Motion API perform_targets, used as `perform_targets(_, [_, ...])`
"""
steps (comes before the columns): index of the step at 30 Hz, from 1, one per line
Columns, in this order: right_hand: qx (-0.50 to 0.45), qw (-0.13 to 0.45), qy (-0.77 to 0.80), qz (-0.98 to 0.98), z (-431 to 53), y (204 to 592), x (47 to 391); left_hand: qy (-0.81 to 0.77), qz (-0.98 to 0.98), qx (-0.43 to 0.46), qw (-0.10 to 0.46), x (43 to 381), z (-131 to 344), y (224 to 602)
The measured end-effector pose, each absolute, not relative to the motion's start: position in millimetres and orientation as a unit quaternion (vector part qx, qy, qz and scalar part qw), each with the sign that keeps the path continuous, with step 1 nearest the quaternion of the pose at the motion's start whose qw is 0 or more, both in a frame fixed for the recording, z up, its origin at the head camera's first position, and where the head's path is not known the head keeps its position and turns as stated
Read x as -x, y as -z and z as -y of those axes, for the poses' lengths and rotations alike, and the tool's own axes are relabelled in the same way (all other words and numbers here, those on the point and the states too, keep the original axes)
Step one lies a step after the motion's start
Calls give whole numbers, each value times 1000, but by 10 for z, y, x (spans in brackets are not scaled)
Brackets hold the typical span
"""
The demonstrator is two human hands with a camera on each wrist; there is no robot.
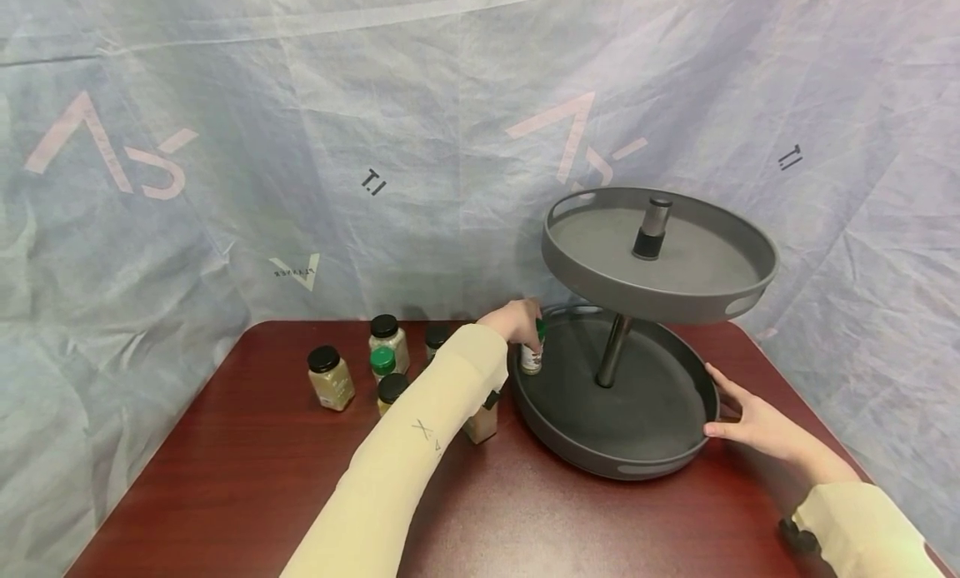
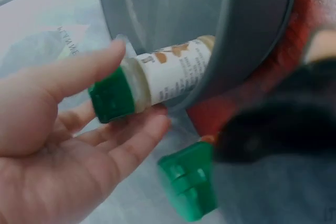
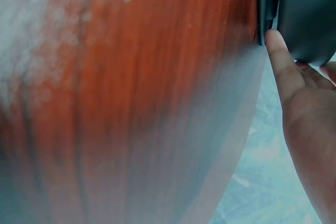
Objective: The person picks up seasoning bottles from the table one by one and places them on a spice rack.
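Note:
My left hand holds a small spice jar with a green cap and a white label, thumb on one side and fingers on the other. The jar is upright inside the lower tray of a dark grey two-tier turntable, near its left wall. At the tray's right side is my right hand, its thumb and fingers spread and fairly straight against the outer rim. In the right wrist view one extended digit touches the tray's edge. Above, the upper tray sits on a metal post.
Left of the turntable stand several spice jars: a black-capped jar, another black-capped jar and a green-capped jar. My left forearm partly covers others, including a jar close to the tray. A grey cloth hangs behind the reddish-brown table.

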State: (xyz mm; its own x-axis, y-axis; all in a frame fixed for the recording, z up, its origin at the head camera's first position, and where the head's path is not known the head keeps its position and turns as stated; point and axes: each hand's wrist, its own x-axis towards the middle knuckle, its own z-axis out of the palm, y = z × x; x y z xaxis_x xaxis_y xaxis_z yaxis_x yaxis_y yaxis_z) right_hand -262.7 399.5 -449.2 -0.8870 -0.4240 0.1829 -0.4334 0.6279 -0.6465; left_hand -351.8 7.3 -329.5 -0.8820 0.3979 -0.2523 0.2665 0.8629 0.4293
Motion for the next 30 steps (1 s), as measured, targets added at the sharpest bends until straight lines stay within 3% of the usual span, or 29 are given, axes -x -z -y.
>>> perform_targets(13, [-240, 4, -366, 899, -4004, 4506, 2635, -218, -922, -245, 208, 3419, 98, 2878])
perform_targets(30, [-241, 6, -377, 894, -4013, 4539, 2635, -310, -903, -236, 179, 3117, 668, 2619])
